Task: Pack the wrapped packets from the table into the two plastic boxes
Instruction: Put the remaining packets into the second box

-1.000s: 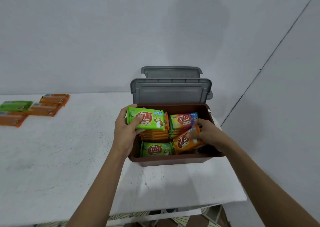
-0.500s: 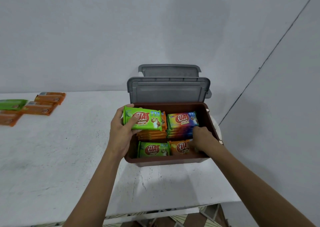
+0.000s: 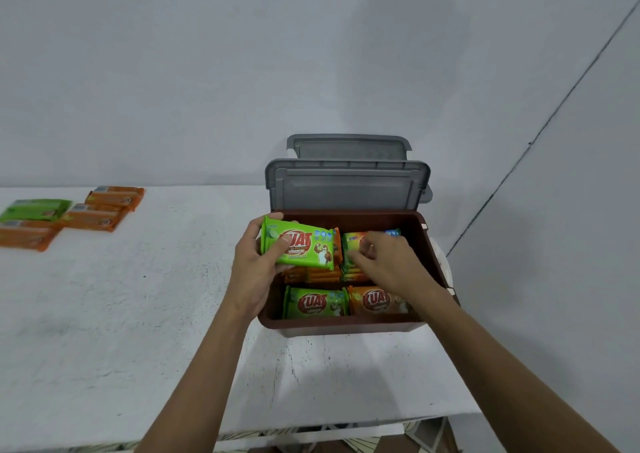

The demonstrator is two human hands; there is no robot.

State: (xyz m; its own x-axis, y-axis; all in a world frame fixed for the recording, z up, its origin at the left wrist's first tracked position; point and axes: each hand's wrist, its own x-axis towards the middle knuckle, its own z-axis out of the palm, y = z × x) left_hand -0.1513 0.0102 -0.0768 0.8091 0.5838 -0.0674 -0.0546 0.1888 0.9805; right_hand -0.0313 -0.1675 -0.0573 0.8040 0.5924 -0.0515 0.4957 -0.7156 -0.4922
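A brown plastic box [image 3: 346,324] stands at the table's right end with its grey lid [image 3: 348,189] raised. My left hand [image 3: 258,269] grips a stack of packets topped by a green packet [image 3: 304,246], held over the box's back-left part. My right hand [image 3: 384,262] reaches over the back-right stack of packets [image 3: 353,245], fingers curled on its top one. At the front of the box lie a green packet [image 3: 315,303] and an orange packet [image 3: 375,302]. A second grey lid [image 3: 348,146] shows behind the first; its box is hidden.
Several orange packets [image 3: 100,210] and a green packet [image 3: 34,208] lie at the far left of the white table [image 3: 104,314]. The wall is close behind the boxes. The table's right edge runs just beside the box, its front edge below my forearms.
My right hand put the orange packet down in the box's front right and moved back onto the back-right stack. My left hand kept holding its stack.
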